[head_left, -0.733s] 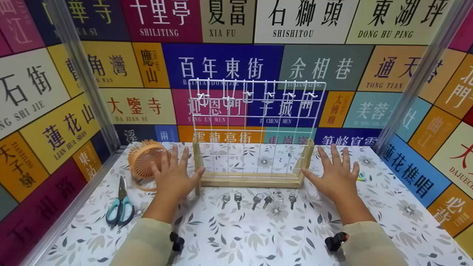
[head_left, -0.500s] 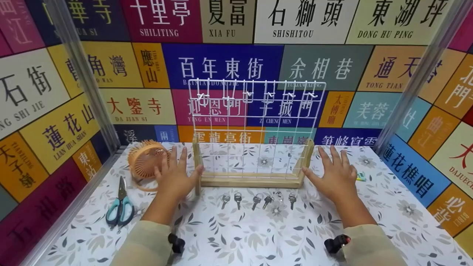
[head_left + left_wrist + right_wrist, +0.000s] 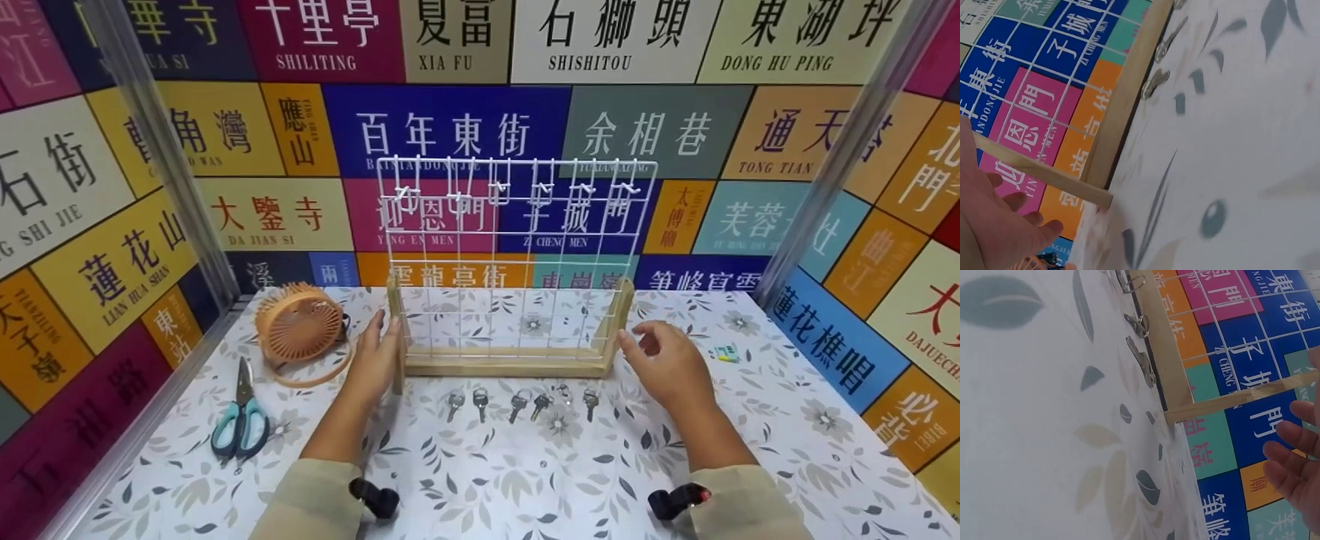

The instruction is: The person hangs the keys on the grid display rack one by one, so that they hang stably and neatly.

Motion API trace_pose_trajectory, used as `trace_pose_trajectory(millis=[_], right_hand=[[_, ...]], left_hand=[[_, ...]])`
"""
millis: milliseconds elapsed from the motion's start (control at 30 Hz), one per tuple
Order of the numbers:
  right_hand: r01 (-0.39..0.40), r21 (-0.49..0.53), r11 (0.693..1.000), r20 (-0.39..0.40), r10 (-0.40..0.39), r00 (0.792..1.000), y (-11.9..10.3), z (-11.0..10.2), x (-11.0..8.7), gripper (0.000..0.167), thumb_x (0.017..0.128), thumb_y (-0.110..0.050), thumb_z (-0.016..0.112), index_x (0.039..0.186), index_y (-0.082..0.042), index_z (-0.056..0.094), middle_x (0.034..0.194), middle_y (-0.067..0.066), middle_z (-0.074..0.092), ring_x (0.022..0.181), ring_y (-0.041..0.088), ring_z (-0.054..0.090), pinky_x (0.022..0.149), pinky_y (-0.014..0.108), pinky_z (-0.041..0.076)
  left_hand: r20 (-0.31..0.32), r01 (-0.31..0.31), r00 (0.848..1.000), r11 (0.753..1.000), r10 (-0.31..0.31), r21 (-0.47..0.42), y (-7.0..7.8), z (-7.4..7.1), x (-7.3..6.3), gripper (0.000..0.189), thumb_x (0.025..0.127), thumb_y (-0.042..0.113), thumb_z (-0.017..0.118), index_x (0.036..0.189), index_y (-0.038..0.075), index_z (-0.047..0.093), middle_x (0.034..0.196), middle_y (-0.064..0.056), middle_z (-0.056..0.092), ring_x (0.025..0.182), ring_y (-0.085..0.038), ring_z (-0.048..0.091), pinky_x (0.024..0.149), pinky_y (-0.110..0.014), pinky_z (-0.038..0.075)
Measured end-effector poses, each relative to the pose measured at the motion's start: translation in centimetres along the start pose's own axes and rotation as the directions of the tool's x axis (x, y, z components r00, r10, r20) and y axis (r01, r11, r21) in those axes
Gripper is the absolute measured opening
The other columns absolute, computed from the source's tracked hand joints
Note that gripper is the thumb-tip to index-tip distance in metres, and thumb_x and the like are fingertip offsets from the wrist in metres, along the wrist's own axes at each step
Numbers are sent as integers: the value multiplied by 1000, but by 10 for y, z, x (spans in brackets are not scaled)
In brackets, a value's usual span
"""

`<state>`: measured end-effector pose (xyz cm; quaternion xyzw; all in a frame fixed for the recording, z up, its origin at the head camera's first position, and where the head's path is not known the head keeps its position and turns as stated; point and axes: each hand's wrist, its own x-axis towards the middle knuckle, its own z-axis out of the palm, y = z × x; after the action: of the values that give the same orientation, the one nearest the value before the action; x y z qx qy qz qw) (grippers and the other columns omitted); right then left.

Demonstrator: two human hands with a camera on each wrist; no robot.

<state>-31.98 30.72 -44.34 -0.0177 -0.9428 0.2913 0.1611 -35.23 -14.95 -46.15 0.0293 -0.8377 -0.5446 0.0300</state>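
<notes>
A white wire grid rack (image 3: 517, 160) stands upright in a wooden base (image 3: 502, 370), with several white hooks (image 3: 498, 190) along its upper part. My left hand (image 3: 375, 360) is beside the left wooden post, fingers fairly straight along its outer side. At the right post is my right hand (image 3: 666, 367), thumb toward the wood and fingers loosely bent; whether it touches is unclear. In the wrist views, the fingers (image 3: 1016, 201) of the left hand and the fingers (image 3: 1289, 453) of the right lie apart from the posts. Several keys with rings (image 3: 481, 405) lie in a row before the base.
An orange round fan (image 3: 300, 326) stands at the left. Scissors with teal and dark handles (image 3: 240, 431) lie nearer the front left. A small green and white packet (image 3: 726, 352) is at the right. Sign-covered walls (image 3: 450, 112) enclose the leaf-patterned tabletop (image 3: 480, 480).
Both hands, spread wide before, have drawn their fingers in. The left has moved right, closer to its post, and the right hand's fingers have bent. The head view has shifted slightly.
</notes>
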Motion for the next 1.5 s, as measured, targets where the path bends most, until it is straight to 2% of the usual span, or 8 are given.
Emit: trace_pose_trajectory(millis=[100,200,400,567,833,1067,1300,1500], right_hand=[[-9,41,999,42,7,999,-2,8,-3,68,102,-77,47,117,-15,71,108,10,70,98,28,62,85,41,51],[-38,123,992,81,29,996,-5,15,-5,62,103,-74,50,111,-17,74,109,8,72,99,25,62,85,37,50],[-96,267,959,162,54,985,-10,27,-7,51,103,-63,61,111,-14,76,105,7,73,95,20,63,82,32,52],[-159,314,936,295,63,953,-5,37,-10,37,103,-45,72,116,-11,77,102,9,73,88,20,68,72,29,57],[-125,296,947,381,3,925,5,51,-14,30,97,-26,80,119,-6,76,113,10,76,95,19,73,75,30,59],[-90,291,953,385,-30,922,10,55,-13,29,93,-15,83,119,-4,76,122,15,76,108,27,75,80,27,59],[-61,251,966,389,-43,920,12,53,-12,28,92,-17,84,117,-8,77,119,11,77,105,22,73,85,30,56],[-19,222,975,387,-71,919,9,55,-13,27,89,-11,83,116,-9,77,113,9,77,100,20,70,90,34,55]], left_hand=[[16,37,999,996,-36,-79,-4,2,-1,83,109,70,32,174,22,15,180,-14,21,166,-40,21,136,-61,13],[52,60,997,988,-53,-143,-8,3,-1,83,110,69,32,174,21,13,181,-13,19,167,-39,20,136,-61,11],[94,119,990,974,-102,-194,-11,6,-3,83,108,74,31,174,25,16,181,-12,17,168,-37,14,136,-63,8],[110,177,982,959,-155,-223,-13,8,-3,82,106,76,32,172,29,23,180,-8,23,169,-35,14,136,-62,8],[156,268,960,930,-234,-253,-24,6,-3,85,103,81,35,172,34,23,182,-2,18,170,-29,8,137,-58,5],[155,233,968,937,-197,-259,-31,5,-2,82,103,79,38,171,34,26,180,-2,23,169,-29,13,137,-58,9],[159,188,976,937,-146,-294,-32,7,-2,77,108,71,40,172,31,25,179,-3,26,169,-28,17,138,-52,14],[159,201,974,933,-159,-298,-31,8,-2,74,108,70,41,171,33,26,179,-1,28,169,-27,17,138,-52,13]])
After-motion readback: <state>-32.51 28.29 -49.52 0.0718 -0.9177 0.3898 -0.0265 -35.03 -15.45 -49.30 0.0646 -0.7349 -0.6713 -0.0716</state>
